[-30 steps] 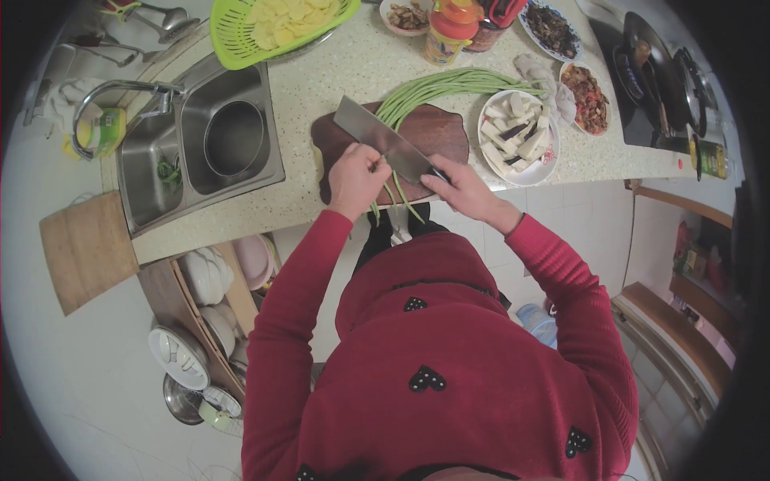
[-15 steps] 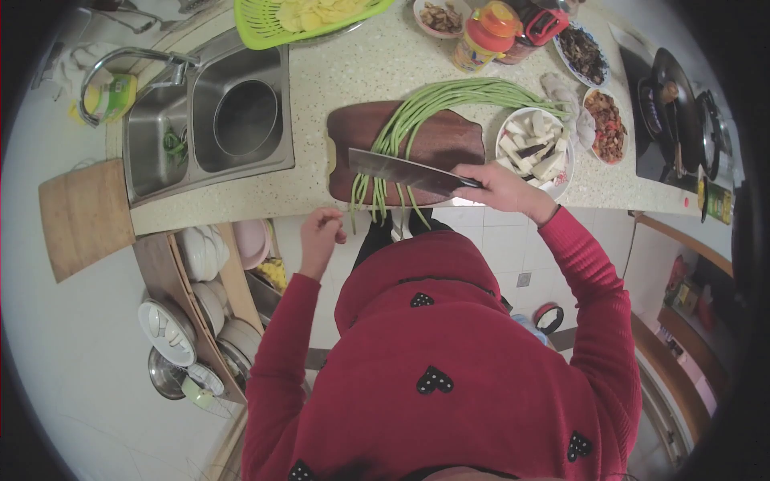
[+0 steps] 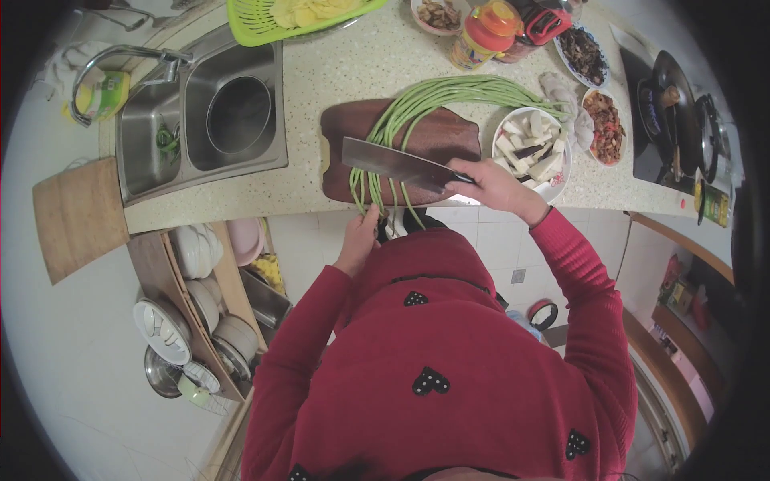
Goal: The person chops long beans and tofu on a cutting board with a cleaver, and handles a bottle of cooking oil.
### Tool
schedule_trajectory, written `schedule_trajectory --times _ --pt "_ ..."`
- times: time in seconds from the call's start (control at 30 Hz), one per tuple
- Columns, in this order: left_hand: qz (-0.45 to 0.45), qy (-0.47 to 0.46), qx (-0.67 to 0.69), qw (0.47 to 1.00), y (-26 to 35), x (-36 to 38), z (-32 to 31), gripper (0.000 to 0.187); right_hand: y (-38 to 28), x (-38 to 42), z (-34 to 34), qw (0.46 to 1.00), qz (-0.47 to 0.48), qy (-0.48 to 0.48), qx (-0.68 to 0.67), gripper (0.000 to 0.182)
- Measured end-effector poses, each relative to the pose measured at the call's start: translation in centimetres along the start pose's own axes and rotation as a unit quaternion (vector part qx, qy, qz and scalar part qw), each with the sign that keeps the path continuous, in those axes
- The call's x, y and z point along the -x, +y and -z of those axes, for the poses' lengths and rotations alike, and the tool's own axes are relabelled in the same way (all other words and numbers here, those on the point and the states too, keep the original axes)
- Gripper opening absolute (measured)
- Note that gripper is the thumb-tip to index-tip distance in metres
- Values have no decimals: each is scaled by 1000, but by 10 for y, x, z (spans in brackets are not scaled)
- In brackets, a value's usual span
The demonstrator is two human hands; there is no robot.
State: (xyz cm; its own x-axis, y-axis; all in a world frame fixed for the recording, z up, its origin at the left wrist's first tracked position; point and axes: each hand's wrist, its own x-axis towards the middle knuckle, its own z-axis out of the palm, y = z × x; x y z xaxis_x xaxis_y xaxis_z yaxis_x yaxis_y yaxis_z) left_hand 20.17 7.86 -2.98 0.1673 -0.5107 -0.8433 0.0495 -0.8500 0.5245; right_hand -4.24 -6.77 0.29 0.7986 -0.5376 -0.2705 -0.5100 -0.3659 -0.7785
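Observation:
A bundle of long green beans curves across the brown cutting board, several ends hanging over the counter's front edge. My right hand grips the handle of a cleaver, whose broad blade lies across the beans and points left. Just below the board's edge, my left hand is closed around the hanging bean ends, fingertips pinched together. To the right of the board stands a white bowl of cut eggplant strips.
A double sink with a dark round pan is at the left. Behind the board are a green basket and an orange-lidded jar. Dishes of food and a wok stand right. An open dish rack is below.
My left hand has moved right and slightly up, from beside the hanging beans to their ends, and now pinches them. The cleaver and my right hand stay nearly where they were.

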Motion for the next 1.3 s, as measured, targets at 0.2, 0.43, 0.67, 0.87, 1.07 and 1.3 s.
schedule_trajectory --times 0.2,0.43,0.67,0.87,1.07,1.3 --pt "5 -53 76 996 3 1 -21 38 0 3 -7 1000 -9 11 -4 21" --pt "67 -171 262 948 12 -1 -23 27 -3 0 -6 999 6 50 3 18" --pt "95 -175 279 940 18 -7 0 22 -11 -8 -9 998 2 68 -10 17" --pt "85 -146 199 965 19 -11 11 24 -43 -21 -34 995 64 69 -29 16" --pt "84 -165 139 973 29 -8 20 16 -41 -33 -61 997 66 42 13 21" --pt "93 -182 81 976 30 -14 33 18 -53 -48 -75 997 36 41 52 22"
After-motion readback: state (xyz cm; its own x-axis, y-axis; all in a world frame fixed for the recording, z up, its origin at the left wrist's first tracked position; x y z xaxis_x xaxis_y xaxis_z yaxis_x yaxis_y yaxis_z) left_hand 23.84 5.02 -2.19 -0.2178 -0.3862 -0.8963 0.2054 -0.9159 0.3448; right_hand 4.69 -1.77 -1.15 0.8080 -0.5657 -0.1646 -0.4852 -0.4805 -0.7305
